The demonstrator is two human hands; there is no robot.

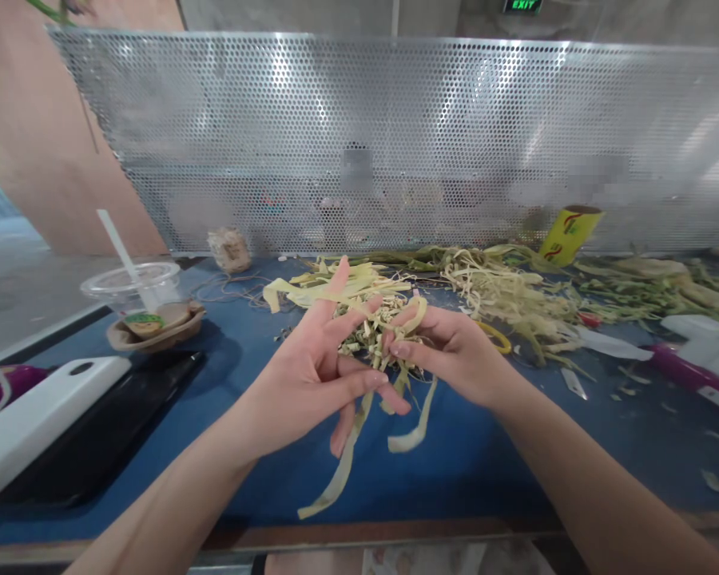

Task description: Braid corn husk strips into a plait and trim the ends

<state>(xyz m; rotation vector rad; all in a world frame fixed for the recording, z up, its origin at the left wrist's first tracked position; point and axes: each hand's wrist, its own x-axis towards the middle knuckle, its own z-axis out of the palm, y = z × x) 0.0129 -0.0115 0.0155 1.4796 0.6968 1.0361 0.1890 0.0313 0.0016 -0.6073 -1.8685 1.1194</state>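
Over the middle of the table, my left hand (315, 359) has its index and middle fingers stretched out, while the thumb and lower fingers close on a pale yellow-green leaf strip (339, 479). One end of that strip hangs toward the front edge. My right hand (446, 351) pinches a pale leaf strip loop (418, 315) between thumb and fingertips, close beside my left fingers. A second strip end (416, 431) dangles below it. Behind the fingers lies a bunch of knotted or braided plant strips (368, 331), partly hidden, so I cannot tell exactly how the strips join it.
Loose leaf strips (509, 291) pile up at right. A yellow tube (569, 235) and twine roll (229, 249) stand near the perforated metal screen (359, 104). At left are a plastic cup (137, 287), black phone (101, 431) and white power bank (48, 411). A purple-handled tool (689, 375) lies right.
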